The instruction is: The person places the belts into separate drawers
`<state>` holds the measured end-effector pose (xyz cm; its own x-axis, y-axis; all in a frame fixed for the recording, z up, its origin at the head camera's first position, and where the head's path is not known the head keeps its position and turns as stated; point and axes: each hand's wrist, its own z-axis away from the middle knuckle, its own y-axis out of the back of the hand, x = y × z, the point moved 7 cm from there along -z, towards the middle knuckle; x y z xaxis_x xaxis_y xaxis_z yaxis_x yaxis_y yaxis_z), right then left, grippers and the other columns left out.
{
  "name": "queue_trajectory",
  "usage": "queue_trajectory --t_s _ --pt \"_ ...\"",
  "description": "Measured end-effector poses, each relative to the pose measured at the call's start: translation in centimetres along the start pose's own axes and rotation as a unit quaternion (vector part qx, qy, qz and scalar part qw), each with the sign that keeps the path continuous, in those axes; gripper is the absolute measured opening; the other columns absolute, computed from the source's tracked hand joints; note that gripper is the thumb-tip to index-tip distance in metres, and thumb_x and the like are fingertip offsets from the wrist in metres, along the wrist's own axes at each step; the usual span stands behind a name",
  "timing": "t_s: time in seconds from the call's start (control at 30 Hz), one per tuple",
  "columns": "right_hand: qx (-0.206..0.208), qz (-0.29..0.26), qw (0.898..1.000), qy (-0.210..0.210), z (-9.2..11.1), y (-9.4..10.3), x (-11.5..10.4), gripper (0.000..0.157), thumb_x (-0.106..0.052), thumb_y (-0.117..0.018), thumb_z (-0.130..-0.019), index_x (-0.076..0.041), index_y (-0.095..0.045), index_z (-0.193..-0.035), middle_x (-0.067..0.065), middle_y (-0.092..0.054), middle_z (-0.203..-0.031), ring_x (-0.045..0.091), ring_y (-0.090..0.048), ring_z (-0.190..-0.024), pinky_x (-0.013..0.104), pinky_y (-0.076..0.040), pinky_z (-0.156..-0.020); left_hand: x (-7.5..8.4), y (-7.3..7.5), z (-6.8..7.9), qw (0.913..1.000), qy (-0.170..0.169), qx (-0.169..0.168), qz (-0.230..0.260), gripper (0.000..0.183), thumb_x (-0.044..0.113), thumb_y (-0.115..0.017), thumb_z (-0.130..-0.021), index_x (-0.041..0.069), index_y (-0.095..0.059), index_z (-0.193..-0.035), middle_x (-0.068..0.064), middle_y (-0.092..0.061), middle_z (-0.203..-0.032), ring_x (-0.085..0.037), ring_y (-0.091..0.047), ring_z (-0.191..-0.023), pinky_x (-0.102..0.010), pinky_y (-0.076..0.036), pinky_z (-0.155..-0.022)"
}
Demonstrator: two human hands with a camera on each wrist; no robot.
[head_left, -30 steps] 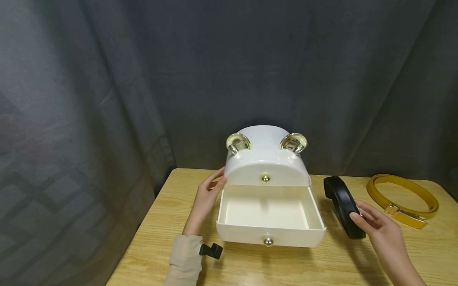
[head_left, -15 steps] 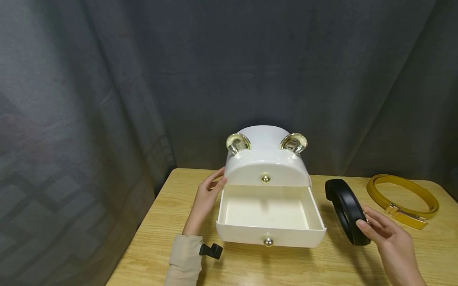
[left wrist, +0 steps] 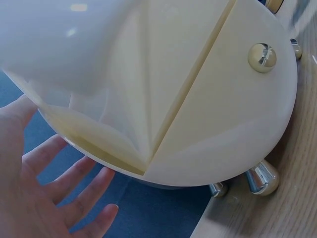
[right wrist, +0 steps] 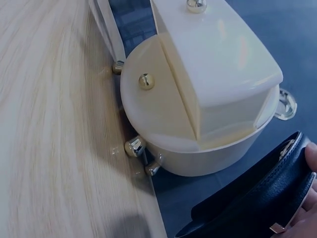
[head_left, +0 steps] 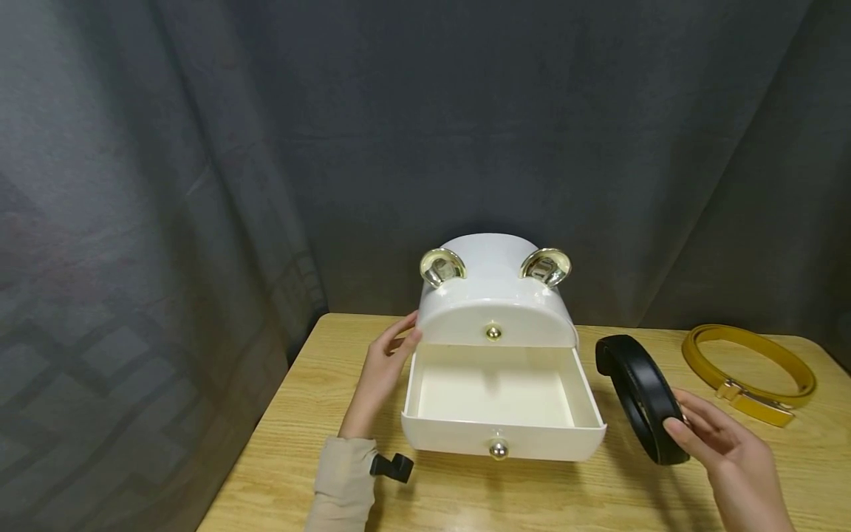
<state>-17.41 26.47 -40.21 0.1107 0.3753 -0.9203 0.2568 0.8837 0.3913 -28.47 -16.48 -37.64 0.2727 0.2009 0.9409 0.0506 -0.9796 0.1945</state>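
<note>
A white storage box (head_left: 490, 284) with two gold ears and gold ball feet stands on the table. Its lower drawer (head_left: 459, 437) is pulled out toward me, with nothing inside. My left hand (head_left: 388, 358) rests against the box's left side, fingers loosely spread, fingertips right at the rim in the left wrist view. Off the table, right of the drawer, my right hand (head_left: 738, 443) pinches a coiled black belt (head_left: 654, 391) between thumb and fingers. A bit of gold-coloured metal (right wrist: 277, 228) shows on this belt beside the fingers.
Farther right lies a coiled yellow belt (head_left: 758, 405) with a gold buckle. The wooden table (head_left: 292, 414) ends at its left edge, beside a dark grey curtain (head_left: 425, 133) that also hangs behind the box. A black strap piece (head_left: 394, 465) juts from my left wrist.
My right hand has drawn the black belt slightly right and toward me, then its far end has swung a little left. My left hand, the box and the drawer have stayed put.
</note>
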Motion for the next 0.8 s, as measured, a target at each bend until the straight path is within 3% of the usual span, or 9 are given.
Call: queue_trajectory --t_s 0.5,0.8 --pt "0.048 0.024 0.998 0.013 1.6 0.6 -1.1 0.051 -0.027 -0.07 -0.094 -0.017 -0.055 -0.141 -0.038 -0.051 -0.098 -0.02 -0.051 -0.084 0.009 -0.046 -0.064 -0.2 -0.2 0.0 1.0 0.002 -0.004 -0.007 0.041 0.029 -0.058 -0.102 0.019 -0.058 -0.142 -0.005 -0.057 -0.138 -0.03 -0.059 -0.113 -0.041 -0.048 -0.091" --pt "0.063 0.008 0.993 0.096 2.9 1.1 -2.5 0.044 -0.007 -0.069 -0.094 -0.021 -0.061 -0.134 -0.033 -0.061 -0.101 -0.017 -0.058 -0.086 0.007 -0.047 -0.065 0.0 0.0 0.1 0.9999 -0.001 -0.004 -0.011 0.041 0.029 -0.057 -0.102 0.019 -0.057 -0.142 -0.005 -0.057 -0.139 -0.029 -0.059 -0.114 -0.042 -0.048 -0.092"
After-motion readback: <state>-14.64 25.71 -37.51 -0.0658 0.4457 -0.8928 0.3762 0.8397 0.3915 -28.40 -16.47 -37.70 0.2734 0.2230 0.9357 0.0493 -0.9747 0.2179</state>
